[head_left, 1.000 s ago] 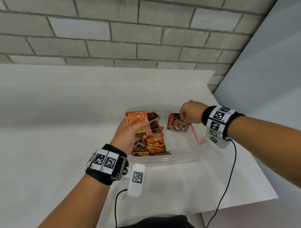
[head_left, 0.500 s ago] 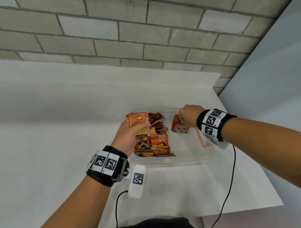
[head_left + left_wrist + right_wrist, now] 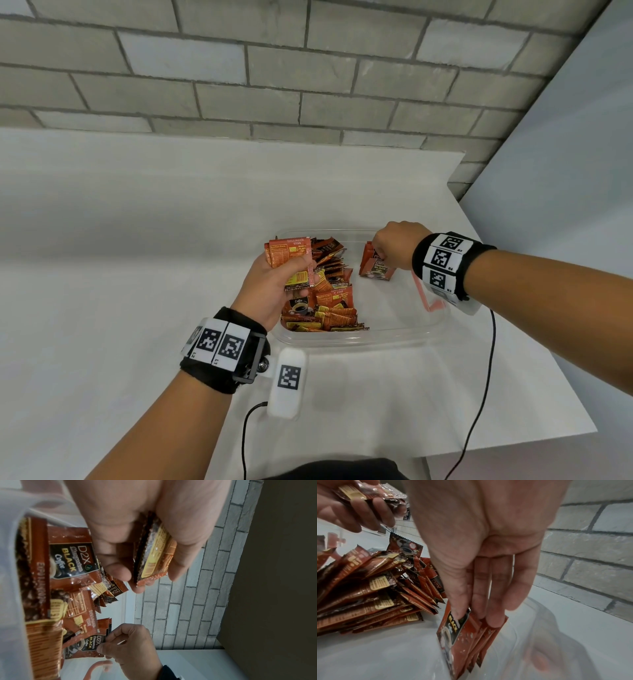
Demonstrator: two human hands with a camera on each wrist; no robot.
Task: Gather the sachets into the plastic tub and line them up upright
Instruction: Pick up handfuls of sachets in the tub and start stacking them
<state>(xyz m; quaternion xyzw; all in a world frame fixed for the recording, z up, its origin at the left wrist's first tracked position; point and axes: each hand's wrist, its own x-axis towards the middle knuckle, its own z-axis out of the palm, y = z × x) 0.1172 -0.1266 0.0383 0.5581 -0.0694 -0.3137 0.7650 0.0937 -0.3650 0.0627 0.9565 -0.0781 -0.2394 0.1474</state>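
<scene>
A clear plastic tub [image 3: 404,329] sits on the white table. Its left half holds a loose heap of orange-brown coffee sachets [image 3: 329,301] [image 3: 368,588]. My left hand [image 3: 274,281] [image 3: 145,563] grips a small stack of sachets [image 3: 291,260] [image 3: 154,555] above that heap. My right hand [image 3: 394,250] [image 3: 479,608] pinches a few upright sachets [image 3: 375,267] [image 3: 462,635] by their top edges at the tub's far right side, with their lower edges on the tub floor.
A red clip or latch [image 3: 428,301] lies at the tub's right rim. The grey brick wall [image 3: 308,85] runs behind the table. The table's right edge [image 3: 534,325] lies close to the tub. Cables hang from both wristbands.
My right hand with its upright sachets has shifted slightly left along the tub's far side. The left hand still holds its stack over the heap.
</scene>
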